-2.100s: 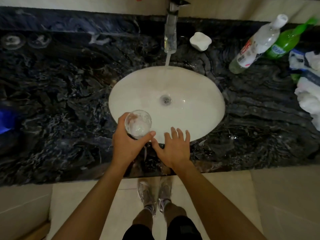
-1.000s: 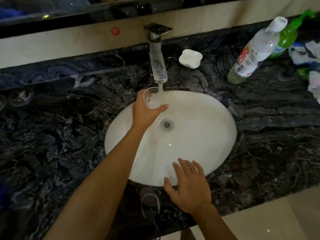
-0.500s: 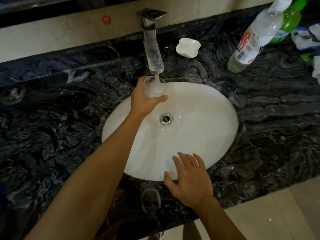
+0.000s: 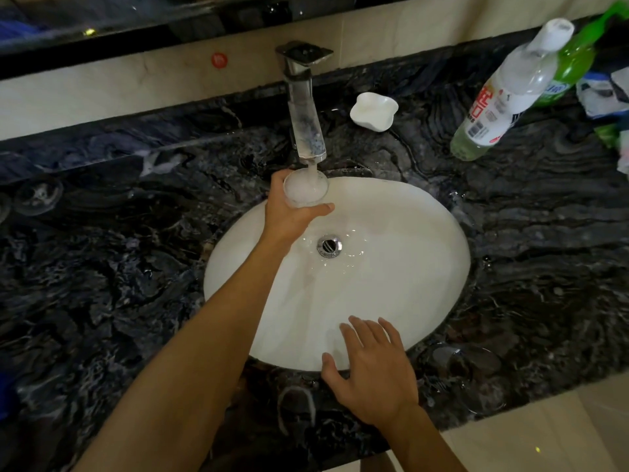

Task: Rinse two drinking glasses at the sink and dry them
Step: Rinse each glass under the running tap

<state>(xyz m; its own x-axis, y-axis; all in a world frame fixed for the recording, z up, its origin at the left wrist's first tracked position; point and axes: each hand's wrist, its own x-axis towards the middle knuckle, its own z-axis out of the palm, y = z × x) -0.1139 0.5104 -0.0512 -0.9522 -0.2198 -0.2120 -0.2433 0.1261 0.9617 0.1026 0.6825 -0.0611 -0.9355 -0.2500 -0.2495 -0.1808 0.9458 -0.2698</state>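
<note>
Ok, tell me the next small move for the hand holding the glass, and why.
Probably tip the glass away from the stream and pour it out into the basin. The left hand holds it upright under the running faucet, and frothy water fills it close to the rim. The right hand rests open at the near rim.

Upright clear drinking glass (image 4: 306,190) is being gripped by the left hand (image 4: 289,219) under the running tap (image 4: 306,131), filling with frothy white water over the far rim of the white sink (image 4: 425,267). A second glass (image 4: 456,366) is resting on the dark counter (image 4: 102,284), just beside the sink's near right rim.
</note>
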